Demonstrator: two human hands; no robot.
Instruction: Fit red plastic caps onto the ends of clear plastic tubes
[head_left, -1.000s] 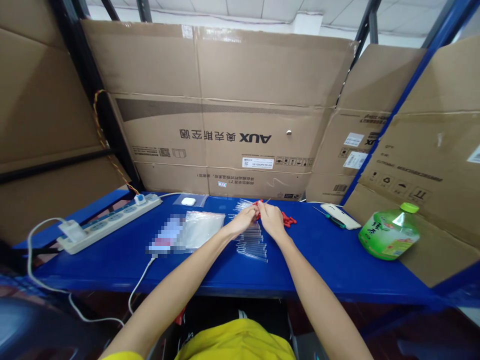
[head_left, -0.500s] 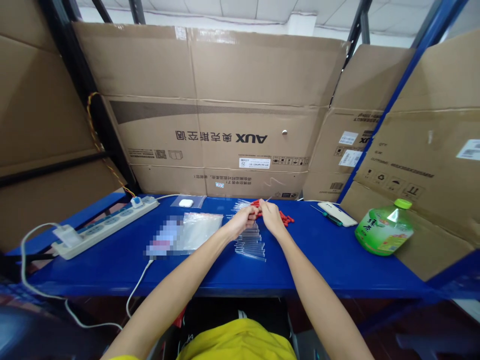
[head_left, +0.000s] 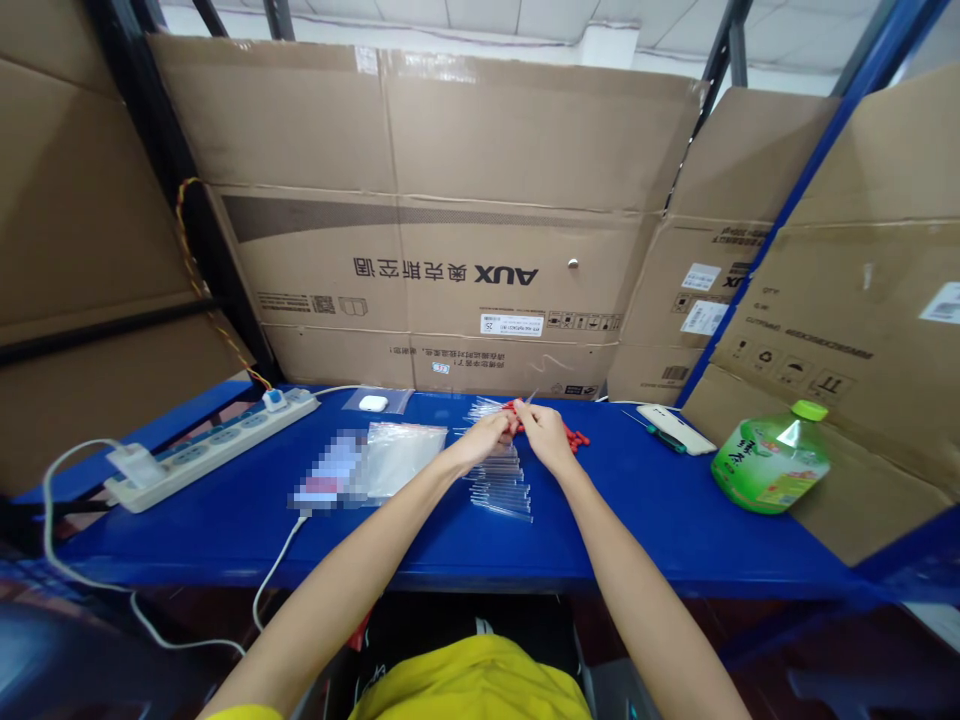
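Barely any change — the left hand (head_left: 487, 438) and right hand (head_left: 546, 436) stay close together over the blue table (head_left: 637, 530), so the same fiddly step seems ongoing. Right fingertips pinch a thin stick (head_left: 532, 397); left fingers curled, grip hidden — can't tell on what. Red pieces (head_left: 579, 440) by right hand, clear tubes (head_left: 501, 492) nearer the body.

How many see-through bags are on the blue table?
2 that I can see: a small clear bag at the back, with the white case, and a larger clear bag left of the clear tubes. More may be hidden underneath.
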